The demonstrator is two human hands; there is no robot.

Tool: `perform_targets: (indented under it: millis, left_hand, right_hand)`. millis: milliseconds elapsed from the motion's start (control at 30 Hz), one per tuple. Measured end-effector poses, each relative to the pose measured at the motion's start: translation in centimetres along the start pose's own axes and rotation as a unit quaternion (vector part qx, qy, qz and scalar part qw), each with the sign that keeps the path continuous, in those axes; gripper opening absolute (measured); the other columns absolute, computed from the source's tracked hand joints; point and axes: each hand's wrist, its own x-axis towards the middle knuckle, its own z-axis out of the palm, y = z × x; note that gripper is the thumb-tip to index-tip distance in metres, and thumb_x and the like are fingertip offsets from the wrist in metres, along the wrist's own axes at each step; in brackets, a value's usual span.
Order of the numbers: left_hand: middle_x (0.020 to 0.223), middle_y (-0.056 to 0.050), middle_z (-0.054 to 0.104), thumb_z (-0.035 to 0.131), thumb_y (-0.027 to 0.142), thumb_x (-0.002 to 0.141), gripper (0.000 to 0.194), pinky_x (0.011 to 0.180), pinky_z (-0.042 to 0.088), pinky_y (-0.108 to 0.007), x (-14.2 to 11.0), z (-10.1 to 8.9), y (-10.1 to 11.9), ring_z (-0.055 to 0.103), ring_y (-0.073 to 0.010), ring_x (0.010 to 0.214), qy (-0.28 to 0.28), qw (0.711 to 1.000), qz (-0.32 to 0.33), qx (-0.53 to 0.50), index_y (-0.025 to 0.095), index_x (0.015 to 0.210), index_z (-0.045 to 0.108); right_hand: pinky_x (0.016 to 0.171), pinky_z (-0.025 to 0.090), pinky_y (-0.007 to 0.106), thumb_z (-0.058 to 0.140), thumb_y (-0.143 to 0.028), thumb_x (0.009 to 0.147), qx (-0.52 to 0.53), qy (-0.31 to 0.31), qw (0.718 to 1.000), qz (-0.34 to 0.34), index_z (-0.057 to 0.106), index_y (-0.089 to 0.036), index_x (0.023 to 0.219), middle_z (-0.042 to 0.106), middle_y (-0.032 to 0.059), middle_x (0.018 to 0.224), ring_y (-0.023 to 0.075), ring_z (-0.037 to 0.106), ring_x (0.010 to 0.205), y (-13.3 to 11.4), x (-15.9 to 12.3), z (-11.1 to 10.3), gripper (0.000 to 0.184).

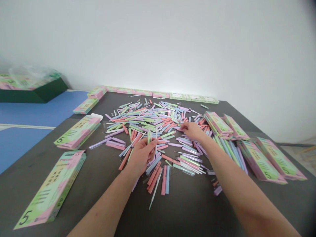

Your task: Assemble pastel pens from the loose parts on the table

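My left hand (141,157) rises over the near part of a loose pile of pastel pens (150,120), shut on a pale green pen (149,137) that stands nearly upright between thumb and fingers. My right hand (193,130) lies further right, its fingertips reaching left and touching pens in the pile. Whether those fingers pinch anything is hidden. The pens are pink, lilac, blue, green and coral, with some white slim pieces among them, and they lie crossed at all angles.
Flat pastel boxes marked 5 (50,190) lie along the left and right of the dark grey table (44,164), and more line its far edge. A dark green tray (34,93) with a clear plastic bag stands beyond, left, above a blue surface.
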Motion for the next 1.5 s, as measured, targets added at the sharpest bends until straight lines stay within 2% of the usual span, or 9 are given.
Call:
perform_targets:
  millis: [100,200,400,533,700,933,1100,1333,1500]
  left_hand:
    - [0.046,0.010,0.039,0.076,0.034,0.066,0.029,0.033,0.017,-0.013,0.1,0.0,-0.1,0.027,-0.0003,0.033,0.001,1.000,0.000,-0.003,0.016,0.069,0.054]
    - [0.047,0.010,0.040,0.076,0.033,0.067,0.028,0.033,0.017,-0.013,0.1,0.0,-0.2,0.026,-0.0002,0.033,-0.001,1.000,0.003,-0.005,0.016,0.069,0.054]
    - [0.047,0.010,0.039,0.075,0.033,0.068,0.028,0.033,0.017,-0.013,0.1,0.0,-0.2,0.026,-0.0005,0.034,-0.002,1.000,0.003,0.001,0.016,0.069,0.053]
    - [0.046,0.010,0.039,0.075,0.034,0.067,0.029,0.033,0.016,-0.013,0.1,0.0,-0.1,0.026,-0.0003,0.033,0.000,1.000,-0.003,-0.001,0.016,0.071,0.054]
    - [0.046,0.010,0.040,0.077,0.036,0.064,0.031,0.033,0.015,-0.013,0.0,0.1,0.0,0.026,-0.0001,0.033,0.009,1.000,-0.010,-0.002,0.015,0.073,0.056]
    - [0.047,0.010,0.039,0.076,0.033,0.066,0.028,0.033,0.017,-0.013,0.0,0.0,0.0,0.027,0.0000,0.033,0.002,1.000,-0.012,-0.008,0.015,0.074,0.056]
    - [0.047,0.010,0.040,0.074,0.033,0.069,0.026,0.032,0.017,-0.013,0.1,-0.1,-0.2,0.027,-0.0004,0.033,-0.003,1.000,-0.007,-0.002,0.016,0.073,0.055]
    - [0.047,0.010,0.040,0.073,0.032,0.071,0.024,0.032,0.017,-0.013,0.0,-0.1,-0.3,0.025,-0.0001,0.033,-0.012,1.000,-0.002,0.000,0.016,0.073,0.055]
    - [0.047,0.010,0.039,0.072,0.031,0.071,0.024,0.032,0.017,-0.013,0.1,-0.1,-0.3,0.026,-0.0002,0.033,-0.013,1.000,-0.002,-0.001,0.016,0.071,0.054]
  right_hand:
    - [0.080,0.045,0.025,0.051,-0.010,0.079,-0.011,-0.009,1.000,0.005,0.075,-0.018,0.096,0.075,0.0055,0.097,0.0197,0.066,0.092,0.9,-0.1,-0.3,0.030]
    - [0.083,0.045,0.027,0.052,-0.012,0.079,-0.024,-0.013,1.000,0.000,0.075,-0.019,0.099,0.075,0.0062,0.099,0.0217,0.066,0.094,1.1,-0.2,-0.3,0.031]
    - [0.078,0.045,0.027,0.050,-0.017,0.083,-0.036,-0.002,0.999,-0.011,0.070,-0.019,0.107,0.073,0.0081,0.100,0.0220,0.065,0.094,0.4,0.0,0.0,0.031]
    - [0.085,0.043,0.028,0.050,-0.016,0.084,-0.045,0.006,0.999,-0.024,0.069,-0.020,0.105,0.069,0.0097,0.108,0.0225,0.061,0.102,-0.4,0.4,0.5,0.029]
    - [0.087,0.043,0.029,0.049,-0.011,0.083,-0.056,0.031,0.998,-0.020,0.064,-0.014,0.114,0.063,0.0154,0.114,0.0248,0.058,0.107,-0.8,0.7,0.7,0.035]
    - [0.092,0.041,0.028,0.053,-0.018,0.085,-0.056,0.011,0.997,-0.044,0.072,-0.015,0.096,0.063,0.0137,0.107,0.0234,0.056,0.107,-0.6,1.0,1.0,0.023]
    - [0.089,0.042,0.029,0.053,-0.015,0.083,-0.063,0.003,0.998,-0.026,0.072,-0.010,0.092,0.064,0.0174,0.105,0.0244,0.059,0.102,-0.5,1.4,1.4,0.021]
    - [0.080,0.044,0.027,0.056,-0.019,0.082,-0.063,-0.012,0.998,-0.010,0.072,-0.014,0.093,0.071,0.0109,0.098,0.0223,0.063,0.093,0.2,0.6,0.7,0.020]
    - [0.078,0.043,0.029,0.053,-0.018,0.081,-0.067,-0.017,0.998,-0.007,0.072,-0.012,0.089,0.072,0.0136,0.095,0.0249,0.064,0.093,0.1,0.5,0.9,0.021]
